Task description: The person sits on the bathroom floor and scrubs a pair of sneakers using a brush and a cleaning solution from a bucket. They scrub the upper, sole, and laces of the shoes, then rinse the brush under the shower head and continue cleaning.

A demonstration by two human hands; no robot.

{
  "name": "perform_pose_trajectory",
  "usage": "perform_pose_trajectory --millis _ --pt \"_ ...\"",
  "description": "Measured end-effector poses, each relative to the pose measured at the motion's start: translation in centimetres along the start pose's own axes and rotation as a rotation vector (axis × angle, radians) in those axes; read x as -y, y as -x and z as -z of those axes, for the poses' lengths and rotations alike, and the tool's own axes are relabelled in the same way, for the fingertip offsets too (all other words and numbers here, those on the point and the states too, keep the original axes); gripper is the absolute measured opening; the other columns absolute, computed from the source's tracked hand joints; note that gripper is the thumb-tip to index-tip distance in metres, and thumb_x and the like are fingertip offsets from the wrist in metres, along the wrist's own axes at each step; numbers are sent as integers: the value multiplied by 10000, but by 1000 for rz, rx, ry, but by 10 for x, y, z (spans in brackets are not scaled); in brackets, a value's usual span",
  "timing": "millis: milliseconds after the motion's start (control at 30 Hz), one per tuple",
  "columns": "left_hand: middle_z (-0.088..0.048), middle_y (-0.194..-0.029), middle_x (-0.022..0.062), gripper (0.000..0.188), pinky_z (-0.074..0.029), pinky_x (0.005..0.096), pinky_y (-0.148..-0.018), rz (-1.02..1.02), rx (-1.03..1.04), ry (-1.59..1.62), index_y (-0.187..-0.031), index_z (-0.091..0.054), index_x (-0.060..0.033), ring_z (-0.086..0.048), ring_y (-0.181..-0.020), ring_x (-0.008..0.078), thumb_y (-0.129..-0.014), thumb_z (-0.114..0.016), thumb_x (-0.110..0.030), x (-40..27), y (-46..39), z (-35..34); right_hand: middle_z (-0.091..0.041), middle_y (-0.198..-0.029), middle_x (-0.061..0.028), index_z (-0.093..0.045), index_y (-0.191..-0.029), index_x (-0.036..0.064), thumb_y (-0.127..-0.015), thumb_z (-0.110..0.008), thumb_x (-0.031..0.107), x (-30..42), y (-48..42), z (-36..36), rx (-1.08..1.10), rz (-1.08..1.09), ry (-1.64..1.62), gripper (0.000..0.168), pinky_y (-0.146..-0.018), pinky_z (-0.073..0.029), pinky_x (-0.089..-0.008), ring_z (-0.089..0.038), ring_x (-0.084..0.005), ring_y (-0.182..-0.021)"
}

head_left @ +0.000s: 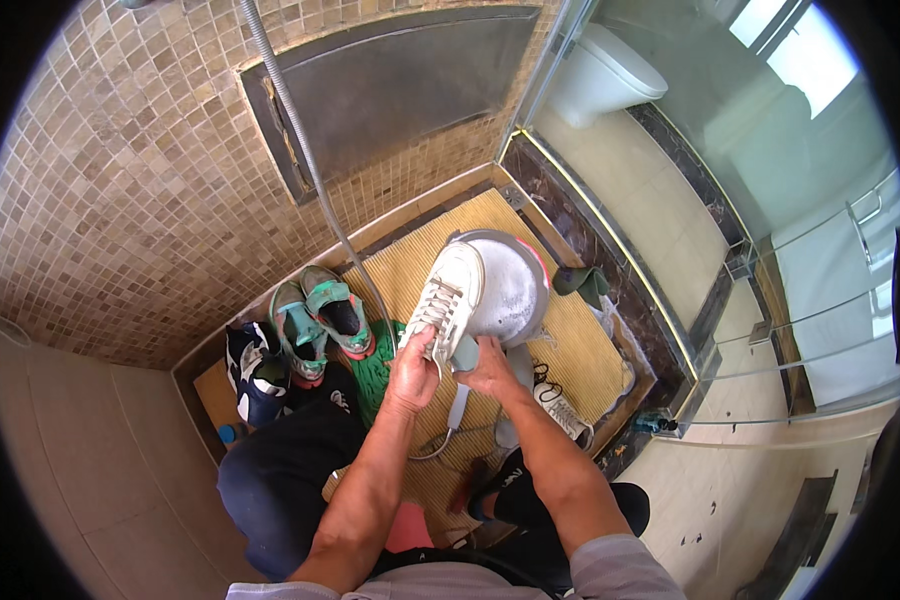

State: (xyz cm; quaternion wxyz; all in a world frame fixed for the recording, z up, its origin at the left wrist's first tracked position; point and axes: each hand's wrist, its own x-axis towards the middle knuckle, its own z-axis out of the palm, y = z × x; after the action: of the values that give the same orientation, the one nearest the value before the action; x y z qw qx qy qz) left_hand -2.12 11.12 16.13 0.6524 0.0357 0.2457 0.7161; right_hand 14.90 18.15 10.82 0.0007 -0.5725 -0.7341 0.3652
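Note:
My left hand [414, 375] grips a white lace-up sneaker [450, 289] near its heel, with the toe pointing away from me. In my right hand [489, 369] is a grey-green scrubbing block or brush [465, 352], held at the side of the sneaker's heel; its working face is hidden. Just beyond both hands sits a round grey basin [538, 311] with foamy water in it, and the sneaker overlaps its left rim. Below my right hand, another pale sneaker [562, 412] with dark laces lies on the yellow ribbed mat [600, 367].
Green-and-grey shoes [334, 304], navy-and-white shoes [259, 375] and a green cloth [375, 367] lie at left. A metal shower hose [304, 127] hangs across the scene. A white shower handset [458, 409] rests below my hands. Dark green cloth [581, 283] touches the marble curb [615, 240].

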Motion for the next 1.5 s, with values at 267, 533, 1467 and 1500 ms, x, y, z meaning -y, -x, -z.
perform_pose_trajectory --millis 267,533,1467,1500 --pt "-606 -1451 106 547 -379 345 -1159 -147 33 -278 -1469 -521 65 -543 -1339 221 -1011 -635 -211 -1 2 -11 -517 -1370 -265 -499 -1422 13 -682 -872 316 -12 25 -11 -4 20 -35 882 -1125 -444 -482 -509 -434 -1318" --pt "-657 -1361 104 599 -428 351 -1095 -71 -51 -489 -1412 -597 48 -587 -1240 211 -1017 -600 -404 12 9 3 -519 -1373 -277 -480 -1433 18 -692 -863 279 -1 67 -13 41 -5 -63 875 -1135 -438 -489 -509 -445 -1320" --pt "-619 -1470 152 438 -420 476 -1208 63 -39 481 -1459 -538 9 -581 -1365 315 -1102 -503 -243 12 9 5 -495 -1518 -313 -365 -1576 -26 -801 -849 391 -65 2 4 -309 -208 -57 1005 -1203 -374 -460 -482 -434 -1421" --pt "-617 -1473 152 438 -418 477 -1211 49 -64 500 -1460 -537 10 -579 -1367 315 -1108 -492 -247 12 6 11 -499 -1507 -301 -347 -1591 3 -817 -834 366 -63 -1 1 -290 -164 -21 984 -1200 -370 -476 -475 -444 -1411"
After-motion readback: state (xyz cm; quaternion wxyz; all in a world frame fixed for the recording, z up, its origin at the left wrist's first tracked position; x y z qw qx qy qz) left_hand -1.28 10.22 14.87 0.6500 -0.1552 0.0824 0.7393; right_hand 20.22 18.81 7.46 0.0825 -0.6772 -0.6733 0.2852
